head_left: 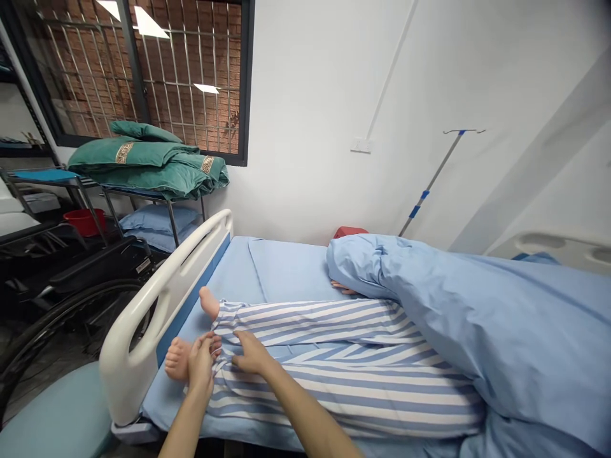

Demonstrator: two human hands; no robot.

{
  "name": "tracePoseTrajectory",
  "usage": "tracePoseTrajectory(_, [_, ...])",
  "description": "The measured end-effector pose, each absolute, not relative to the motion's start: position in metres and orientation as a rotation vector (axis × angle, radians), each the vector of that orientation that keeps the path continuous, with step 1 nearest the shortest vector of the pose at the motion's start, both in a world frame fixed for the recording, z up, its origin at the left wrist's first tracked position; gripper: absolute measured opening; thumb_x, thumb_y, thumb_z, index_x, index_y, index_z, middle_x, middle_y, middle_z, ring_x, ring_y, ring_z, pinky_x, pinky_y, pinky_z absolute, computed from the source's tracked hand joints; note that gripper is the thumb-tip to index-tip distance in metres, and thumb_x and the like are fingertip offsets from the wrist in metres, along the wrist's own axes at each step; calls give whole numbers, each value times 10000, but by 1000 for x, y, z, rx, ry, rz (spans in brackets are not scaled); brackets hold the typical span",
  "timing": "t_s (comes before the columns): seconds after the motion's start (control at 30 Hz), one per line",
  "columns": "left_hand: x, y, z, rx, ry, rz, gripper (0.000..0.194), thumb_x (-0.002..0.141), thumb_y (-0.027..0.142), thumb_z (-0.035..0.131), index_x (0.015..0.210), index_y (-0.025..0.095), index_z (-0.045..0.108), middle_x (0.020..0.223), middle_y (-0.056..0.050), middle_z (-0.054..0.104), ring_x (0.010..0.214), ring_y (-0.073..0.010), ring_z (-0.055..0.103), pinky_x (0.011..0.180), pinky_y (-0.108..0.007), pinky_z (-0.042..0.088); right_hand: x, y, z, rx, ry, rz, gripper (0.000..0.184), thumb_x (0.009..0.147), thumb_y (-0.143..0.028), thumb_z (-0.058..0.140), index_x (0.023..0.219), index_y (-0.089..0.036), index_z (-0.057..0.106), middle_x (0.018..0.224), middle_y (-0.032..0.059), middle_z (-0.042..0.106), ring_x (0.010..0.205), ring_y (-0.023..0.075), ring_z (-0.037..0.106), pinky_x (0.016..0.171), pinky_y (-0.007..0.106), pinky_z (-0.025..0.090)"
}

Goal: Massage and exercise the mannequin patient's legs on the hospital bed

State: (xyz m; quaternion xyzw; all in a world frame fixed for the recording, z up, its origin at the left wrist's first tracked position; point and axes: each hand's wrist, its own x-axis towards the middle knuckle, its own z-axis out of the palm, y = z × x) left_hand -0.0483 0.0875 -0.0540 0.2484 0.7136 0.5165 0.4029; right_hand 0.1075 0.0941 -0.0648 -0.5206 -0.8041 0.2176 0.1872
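A figure in blue-and-white striped trousers (334, 388) lies on the bed, its legs stretched toward the footboard. Both bare feet show; the near foot (177, 359) is beside my left hand, and the far foot (209, 304) points up. My left hand (201, 362) is closed at the near ankle, its fingers curled at the trouser cuff (220, 369). My right hand (251, 355) lies over the lower trouser legs, thumb and fingers apart. A blue quilt (443, 312) covers the upper body, and part of the figure's hand (342, 287) shows under its edge.
A white footboard (143, 312) closes the bed's left end. Beyond it stand a wheelchair (86, 286), a teal seat (57, 413) and a rack with folded green bedding (153, 162). A drip pole (432, 181) rises behind the bed near the wall.
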Motion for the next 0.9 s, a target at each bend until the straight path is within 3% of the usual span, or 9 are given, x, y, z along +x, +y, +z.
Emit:
tracePoseTrajectory(0.2, [-61,45,-94,498,1555,1425,140,576,312,512,694,246,547,635,-17,608,648,-232,633,582,-370,534,99,63,-72,-1596,-2430,509,784,557,-527,639,1240,-202,430,1163,113,552,1048,315,510,868,427,416])
tracePoseTrajectory(0.43, [-88,37,-147,521,1695,1441,168,548,257,518,710,214,509,632,16,574,648,-190,620,603,-316,525,73,57,-76,-1753,-2498,335,752,521,-504,681,1166,-176,476,1062,151,586,963,325,545,801,473,437])
tracePoseTrajectory(0.57, [-94,45,-157,595,1817,1357,307,505,249,561,804,215,499,677,7,601,701,-234,633,643,-354,523,53,57,-83,-1779,-2455,269,734,543,-440,685,1189,-177,456,1048,154,588,953,311,552,811,466,430])
tracePoseTrajectory(0.73, [-99,54,-154,913,1919,1201,302,505,322,593,774,218,506,759,-41,639,917,-319,609,816,-425,481,44,58,-89,-1901,-2404,313,743,553,-341,699,1225,-181,427,1036,155,600,954,300,568,828,451,424])
tracePoseTrajectory(0.9, [-93,54,-137,950,1857,1170,306,459,329,627,717,202,524,770,-75,664,953,-338,596,793,-426,492,42,60,-85,-1921,-2411,307,712,550,-325,714,1192,-170,447,1025,146,608,952,291,576,817,428,436])
